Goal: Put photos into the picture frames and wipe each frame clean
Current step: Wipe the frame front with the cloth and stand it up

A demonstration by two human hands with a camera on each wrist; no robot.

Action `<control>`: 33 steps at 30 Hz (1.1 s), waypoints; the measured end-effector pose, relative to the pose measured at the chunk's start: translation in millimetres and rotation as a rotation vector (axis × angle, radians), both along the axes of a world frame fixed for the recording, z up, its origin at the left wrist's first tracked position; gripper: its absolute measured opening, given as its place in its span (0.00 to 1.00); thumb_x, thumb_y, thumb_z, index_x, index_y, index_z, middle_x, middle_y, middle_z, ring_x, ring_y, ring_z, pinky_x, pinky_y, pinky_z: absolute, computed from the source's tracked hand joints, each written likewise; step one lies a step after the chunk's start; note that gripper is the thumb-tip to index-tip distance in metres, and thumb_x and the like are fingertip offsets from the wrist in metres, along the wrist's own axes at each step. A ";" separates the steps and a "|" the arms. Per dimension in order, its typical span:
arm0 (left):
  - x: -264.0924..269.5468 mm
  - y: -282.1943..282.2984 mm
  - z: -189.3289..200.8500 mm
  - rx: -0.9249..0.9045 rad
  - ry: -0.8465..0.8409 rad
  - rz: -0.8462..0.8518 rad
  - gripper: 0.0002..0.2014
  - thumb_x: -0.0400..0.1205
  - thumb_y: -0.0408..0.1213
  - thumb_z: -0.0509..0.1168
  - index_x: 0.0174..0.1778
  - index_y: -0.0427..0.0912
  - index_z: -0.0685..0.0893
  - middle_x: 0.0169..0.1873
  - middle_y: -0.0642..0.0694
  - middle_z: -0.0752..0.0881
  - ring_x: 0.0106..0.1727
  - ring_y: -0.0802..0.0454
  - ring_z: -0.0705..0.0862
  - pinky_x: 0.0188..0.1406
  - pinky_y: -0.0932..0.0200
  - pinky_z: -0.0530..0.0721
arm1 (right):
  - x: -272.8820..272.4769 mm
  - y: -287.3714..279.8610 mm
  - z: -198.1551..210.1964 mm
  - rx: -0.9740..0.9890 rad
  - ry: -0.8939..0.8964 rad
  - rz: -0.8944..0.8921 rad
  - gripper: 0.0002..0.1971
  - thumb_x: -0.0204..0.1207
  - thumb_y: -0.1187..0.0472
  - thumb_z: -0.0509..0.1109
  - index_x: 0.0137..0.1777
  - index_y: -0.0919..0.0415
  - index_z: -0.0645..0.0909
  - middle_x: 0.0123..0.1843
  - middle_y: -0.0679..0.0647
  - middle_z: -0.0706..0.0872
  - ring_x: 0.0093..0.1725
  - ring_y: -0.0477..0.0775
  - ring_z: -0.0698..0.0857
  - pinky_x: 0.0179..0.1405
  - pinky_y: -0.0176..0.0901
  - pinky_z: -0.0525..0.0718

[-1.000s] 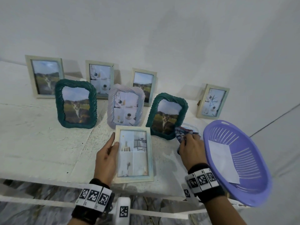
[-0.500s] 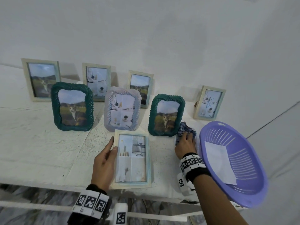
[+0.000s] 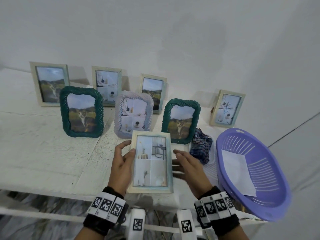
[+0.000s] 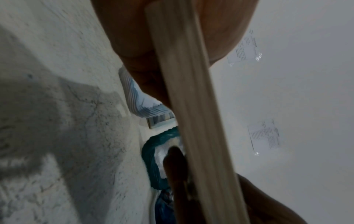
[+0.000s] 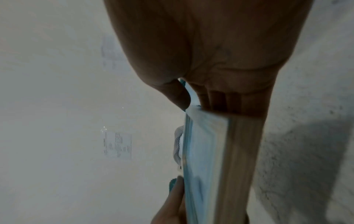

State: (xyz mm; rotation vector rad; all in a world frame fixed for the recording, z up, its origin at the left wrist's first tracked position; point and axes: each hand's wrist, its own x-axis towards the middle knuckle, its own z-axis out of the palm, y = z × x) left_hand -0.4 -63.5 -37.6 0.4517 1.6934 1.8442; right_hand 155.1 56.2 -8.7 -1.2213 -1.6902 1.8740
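Now the pale frame (image 3: pixel 151 163) sits between left hand (image 3: pixel 121 168) and right hand (image 3: pixel 189 168).

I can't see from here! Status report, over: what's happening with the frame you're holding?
Left hand grips pale frame, left edge. Right hand pinches right edge. Checked cloth beside, nothing blocking.

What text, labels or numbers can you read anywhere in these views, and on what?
No legible words or numbers.
Printed sheets on the wall: too blurred to read.
Wristbands and white blocks: square code markers, any small print unreadable.
Held frame: no lettering shows.
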 end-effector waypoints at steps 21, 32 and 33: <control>32.6 17.9 16.9 0.040 -0.355 -0.432 0.48 0.60 0.71 0.73 0.62 0.32 0.79 0.47 0.40 0.82 0.48 0.42 0.81 0.54 0.44 0.78 | 5.8 -33.6 -8.8 0.590 0.111 0.152 0.24 0.75 0.52 0.74 0.69 0.39 0.71 0.51 0.44 0.81 0.42 0.49 0.84 0.39 0.39 0.85; 28.7 19.8 21.5 -0.052 -0.120 -0.398 0.41 0.62 0.72 0.67 0.69 0.55 0.78 0.52 0.60 0.88 0.57 0.60 0.86 0.56 0.49 0.85 | 17.9 -19.0 3.6 1.183 -0.346 0.035 0.06 0.78 0.52 0.68 0.48 0.48 0.86 0.21 0.47 0.80 0.19 0.49 0.78 0.18 0.43 0.76; 30.8 21.5 21.2 -0.062 -0.083 -0.397 0.43 0.62 0.74 0.67 0.72 0.56 0.75 0.58 0.59 0.87 0.60 0.59 0.85 0.62 0.46 0.83 | 17.2 -20.9 4.8 0.974 -0.268 0.036 0.08 0.81 0.53 0.66 0.53 0.49 0.86 0.23 0.48 0.84 0.20 0.49 0.80 0.20 0.43 0.78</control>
